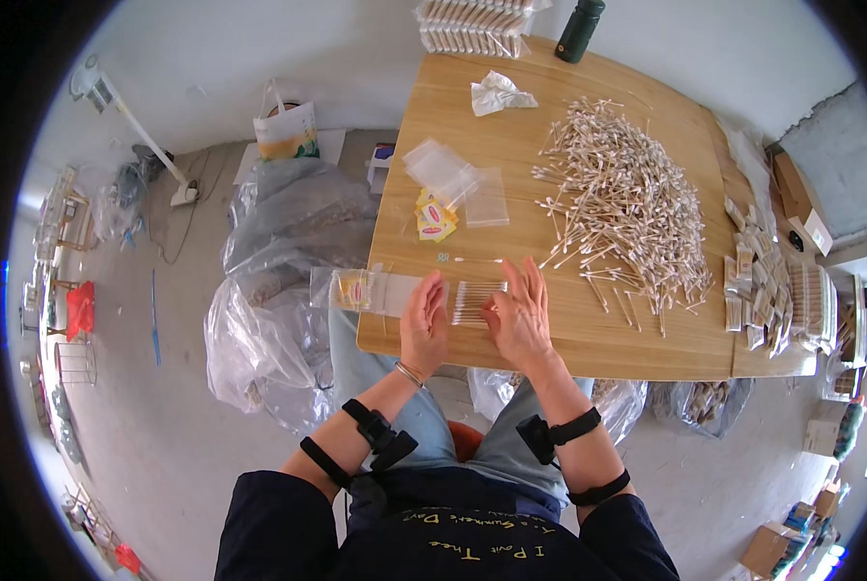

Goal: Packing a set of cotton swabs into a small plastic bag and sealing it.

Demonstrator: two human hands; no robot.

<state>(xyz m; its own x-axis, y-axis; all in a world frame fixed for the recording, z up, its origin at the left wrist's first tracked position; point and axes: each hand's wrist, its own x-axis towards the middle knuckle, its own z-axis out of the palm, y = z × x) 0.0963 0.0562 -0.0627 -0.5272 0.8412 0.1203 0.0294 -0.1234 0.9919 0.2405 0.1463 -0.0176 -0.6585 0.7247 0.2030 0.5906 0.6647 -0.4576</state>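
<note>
A dark green bottle (579,31) stands at the far edge of a wooden table (511,169), a crumpled white tissue (500,94) lying nearby. To the left, a printed white tote bag (286,131) sits by the wall behind bulky clear plastic sacks (298,218) slumped on a gray floor (186,387). A white pole-mounted device (128,121) stands farther left, near a blue strip (155,320) and a red cloth (81,310). Cardboard boxes (770,549) crowd the lower right.

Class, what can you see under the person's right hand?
Under the right hand is the wooden tabletop; a row of cotton swabs extends toward its fingers. Some swab ends and whatever lies below the palm are covered.
</note>
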